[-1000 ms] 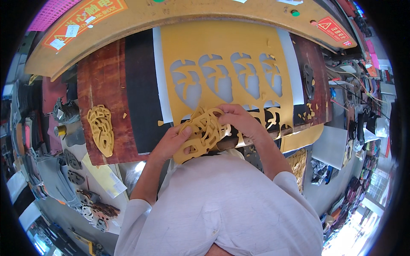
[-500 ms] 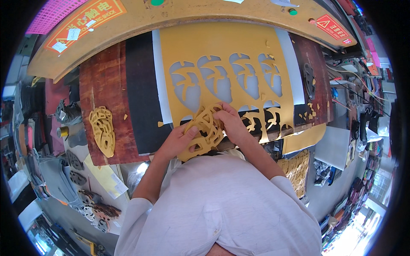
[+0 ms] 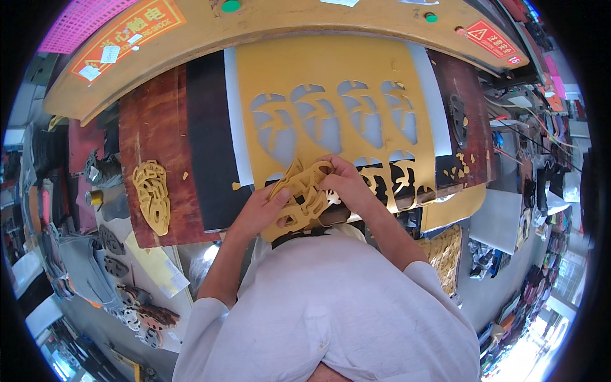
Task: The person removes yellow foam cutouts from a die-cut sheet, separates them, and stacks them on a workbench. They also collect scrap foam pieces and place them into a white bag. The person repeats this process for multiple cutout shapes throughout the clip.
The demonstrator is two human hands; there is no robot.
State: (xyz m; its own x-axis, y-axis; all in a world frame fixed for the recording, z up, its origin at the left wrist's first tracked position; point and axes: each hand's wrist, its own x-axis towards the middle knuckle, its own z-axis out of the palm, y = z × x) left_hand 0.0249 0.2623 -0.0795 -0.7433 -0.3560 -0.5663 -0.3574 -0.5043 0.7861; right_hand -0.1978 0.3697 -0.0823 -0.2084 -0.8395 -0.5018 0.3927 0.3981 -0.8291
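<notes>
Close to my body, a bunch of yellow die-cut sheet pieces [image 3: 305,184] with curved openings is held between both hands. My left hand [image 3: 262,213] is closed on its left side, thumb on top. My right hand [image 3: 347,184] pinches its upper right edge; the fingertips are partly hidden. Beyond the hands lies a large yellow sheet [image 3: 324,60] with rows of shoe-upper-shaped openings, on top of a pale sheet [image 3: 237,127]. Its near end drapes at the table's front edge, partly hidden by my hands.
A stack of yellow cut pieces [image 3: 151,197] lies on the reddish-brown board [image 3: 153,108] at left. Black sheeting [image 3: 207,140] runs beside it. The yellow machine beam [image 3: 305,22] spans the far side. At right are yellow scraps [image 3: 459,169] and a dark cutting die [image 3: 457,121].
The pieces in my hands have shifted and opened out a little, showing a gap near the right hand. Both hands keep hold and have barely moved.
</notes>
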